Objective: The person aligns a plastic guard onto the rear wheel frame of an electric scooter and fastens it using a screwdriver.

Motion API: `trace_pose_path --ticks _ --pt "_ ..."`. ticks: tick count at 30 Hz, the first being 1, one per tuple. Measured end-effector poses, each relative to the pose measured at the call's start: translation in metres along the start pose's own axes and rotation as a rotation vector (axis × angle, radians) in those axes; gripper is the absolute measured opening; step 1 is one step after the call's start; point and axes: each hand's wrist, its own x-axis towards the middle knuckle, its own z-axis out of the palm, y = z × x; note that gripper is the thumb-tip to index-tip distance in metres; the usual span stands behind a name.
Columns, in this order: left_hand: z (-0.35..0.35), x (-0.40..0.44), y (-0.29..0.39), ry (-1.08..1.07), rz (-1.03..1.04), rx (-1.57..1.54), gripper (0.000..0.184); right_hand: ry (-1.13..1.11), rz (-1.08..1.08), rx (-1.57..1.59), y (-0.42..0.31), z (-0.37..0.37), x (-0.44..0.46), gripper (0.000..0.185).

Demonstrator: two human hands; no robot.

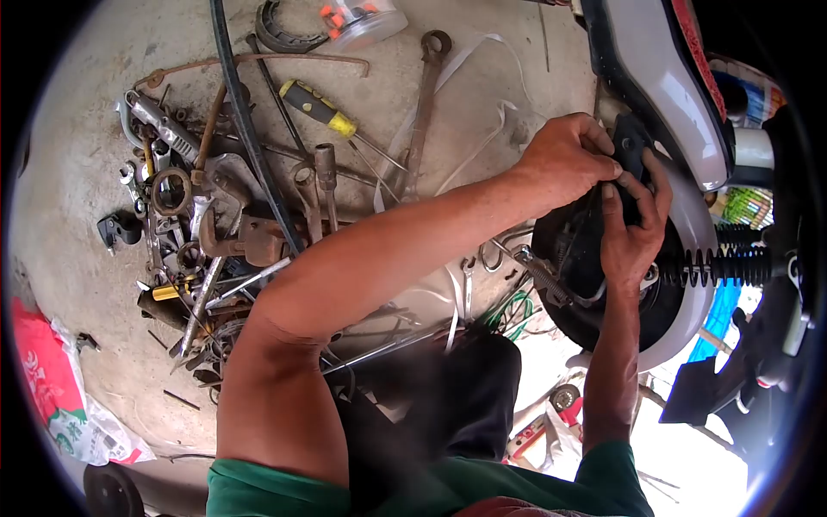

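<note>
A black part (631, 138) sits beside the silver-grey body panel (663, 77) of a vehicle, above its dark wheel area. My left hand (570, 159) comes across from the left, its fingers pinched at the part's left edge; whatever lies between the fingertips is too small to make out. From below, my right hand (635, 215) has its thumb and fingers closed round the lower end of the same black part. Under the hands are a dark cover (581, 250) and a small coil spring (543, 276).
Many wrenches and sockets (185, 207) are piled on the concrete floor at left. A yellow-black screwdriver (319, 108), a long rusty wrench (424, 112) and a black hose (245, 129) lie nearer. A shock absorber spring (719, 266) stands right of the hands.
</note>
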Motion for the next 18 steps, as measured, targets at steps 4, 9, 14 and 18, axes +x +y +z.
trace_pose_path --ticks 4,9,14,18 --pt "0.004 -0.002 -0.009 -0.015 -0.045 -0.067 0.025 0.019 0.025 0.016 -0.004 0.002 0.001 0.024" --pt "-0.011 -0.003 -0.01 -0.037 -0.002 0.112 0.025 0.006 -0.039 -0.024 0.004 0.005 -0.001 0.022" --pt "-0.06 -0.032 0.002 -0.284 0.02 1.337 0.032 0.024 -0.065 -0.027 0.007 0.002 0.0 0.019" --pt "-0.093 -0.076 -0.033 -0.482 0.025 1.85 0.025 0.044 -0.059 -0.019 0.01 0.003 -0.002 0.02"
